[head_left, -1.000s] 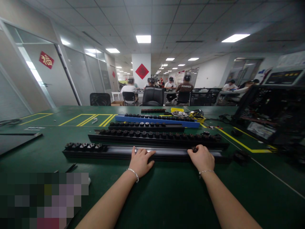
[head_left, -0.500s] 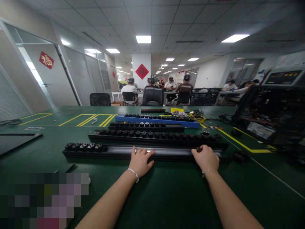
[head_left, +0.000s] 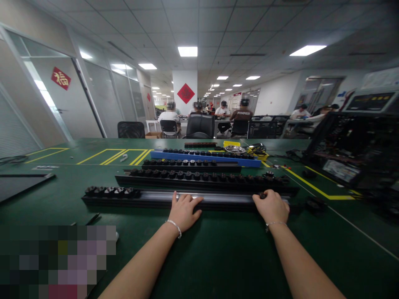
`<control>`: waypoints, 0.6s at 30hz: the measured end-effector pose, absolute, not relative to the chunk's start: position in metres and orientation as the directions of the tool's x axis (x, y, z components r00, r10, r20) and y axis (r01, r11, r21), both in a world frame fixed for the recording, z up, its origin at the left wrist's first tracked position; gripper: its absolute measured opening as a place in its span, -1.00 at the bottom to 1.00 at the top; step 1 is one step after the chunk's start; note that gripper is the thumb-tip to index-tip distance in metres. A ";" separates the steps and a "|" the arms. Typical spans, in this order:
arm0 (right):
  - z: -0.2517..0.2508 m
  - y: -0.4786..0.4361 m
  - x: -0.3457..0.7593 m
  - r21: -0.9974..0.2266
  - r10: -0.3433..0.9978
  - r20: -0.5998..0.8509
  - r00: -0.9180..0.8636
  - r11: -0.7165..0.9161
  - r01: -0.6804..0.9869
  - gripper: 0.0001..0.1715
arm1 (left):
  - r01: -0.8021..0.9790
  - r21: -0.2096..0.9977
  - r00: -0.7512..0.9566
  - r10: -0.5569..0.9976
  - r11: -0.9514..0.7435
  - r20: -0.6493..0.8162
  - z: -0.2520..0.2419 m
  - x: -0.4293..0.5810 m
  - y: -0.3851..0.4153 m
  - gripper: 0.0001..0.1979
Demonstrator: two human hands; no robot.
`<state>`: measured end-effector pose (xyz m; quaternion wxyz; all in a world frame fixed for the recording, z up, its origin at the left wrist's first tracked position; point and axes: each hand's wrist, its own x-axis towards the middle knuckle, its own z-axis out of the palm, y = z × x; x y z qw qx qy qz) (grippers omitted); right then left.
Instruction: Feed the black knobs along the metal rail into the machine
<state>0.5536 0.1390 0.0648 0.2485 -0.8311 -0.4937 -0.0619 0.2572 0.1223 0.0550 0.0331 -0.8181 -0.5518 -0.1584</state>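
A long black rail [head_left: 227,201] with a shiny metal channel lies across the table in front of me. Several small black knob-like pieces [head_left: 114,192] sit in a row at its left end. My left hand [head_left: 184,211] rests on the rail's middle, fingers spread, holding nothing. Near the right end, my right hand [head_left: 273,209] is closed around a small dark knob-like piece [head_left: 263,195] at the channel. My fingers hide most of that piece and its underside.
Behind lie another black rail [head_left: 215,179] full of similar pieces, a shorter one [head_left: 224,168] and a blue rail [head_left: 205,156]. A metal dish [head_left: 234,149] stands farther back. At right is an open black equipment case [head_left: 346,145]. People [head_left: 243,111] sit at distant tables.
My right hand has slid slightly to the right along the rail with the small piece. My left hand has stayed in place.
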 end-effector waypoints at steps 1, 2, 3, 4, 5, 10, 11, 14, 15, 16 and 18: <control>0.065 0.139 0.554 -0.356 0.790 0.346 0.506 -0.389 0.850 -0.55 | 0.912 0.122 0.342 0.891 -0.392 0.299 0.055 0.257 0.123 -0.59; 0.065 0.139 0.555 -0.358 0.790 0.344 0.508 -0.390 0.848 -0.55 | 0.911 0.121 0.345 0.888 -0.395 0.304 0.054 0.257 0.123 -0.59; 0.065 0.139 0.555 -0.358 0.790 0.341 0.510 -0.393 0.847 -0.56 | 0.910 0.119 0.347 0.886 -0.398 0.308 0.054 0.257 0.123 -0.59; 0.065 0.140 0.556 -0.356 0.789 0.338 0.514 -0.398 0.845 -0.56 | 0.909 0.117 0.349 0.883 -0.401 0.313 0.053 0.257 0.123 -0.59; 0.065 0.140 0.556 -0.353 0.787 0.337 0.517 -0.404 0.844 -0.56 | 0.908 0.114 0.351 0.881 -0.403 0.316 0.053 0.257 0.123 -0.59; 0.065 0.140 0.557 -0.336 0.778 0.340 0.528 -0.424 0.841 -0.56 | 0.908 0.112 0.352 0.878 -0.405 0.326 0.051 0.256 0.123 -0.58; 0.065 0.140 0.557 -0.335 0.780 0.338 0.527 -0.423 0.842 -0.56 | 0.907 0.111 0.352 0.877 -0.405 0.327 0.051 0.256 0.124 -0.58; 0.065 0.140 0.558 -0.333 0.780 0.337 0.527 -0.425 0.842 -0.55 | 0.908 0.110 0.350 0.877 -0.404 0.329 0.050 0.256 0.124 -0.58; 0.065 0.140 0.559 -0.333 0.777 0.340 0.529 -0.427 0.841 -0.55 | 0.908 0.110 0.350 0.877 -0.404 0.330 0.050 0.256 0.124 -0.58; 0.065 0.140 0.560 -0.333 0.775 0.344 0.531 -0.428 0.840 -0.54 | 0.908 0.109 0.350 0.876 -0.404 0.331 0.050 0.256 0.124 -0.58; 0.065 0.140 0.562 -0.338 0.768 0.347 0.538 -0.433 0.836 -0.53 | 0.907 0.107 0.352 0.874 -0.406 0.336 0.049 0.256 0.124 -0.58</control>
